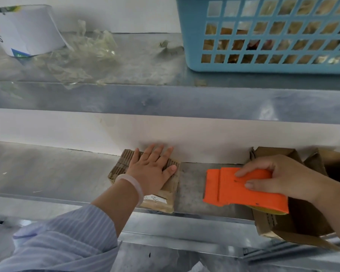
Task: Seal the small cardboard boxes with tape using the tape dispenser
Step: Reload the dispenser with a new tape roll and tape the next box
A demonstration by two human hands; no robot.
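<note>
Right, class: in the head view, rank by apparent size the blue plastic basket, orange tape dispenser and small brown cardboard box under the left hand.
Largest: blue plastic basket, though cropped.
Then orange tape dispenser and small brown cardboard box: alike, box partly hidden, so unranked.

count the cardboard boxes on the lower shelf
3 visible: a closed box under the left hand, an open box behind the right hand and its tape dispenser, a third box at the far right edge. The hand covers that cluster, so more may be hidden.
</note>
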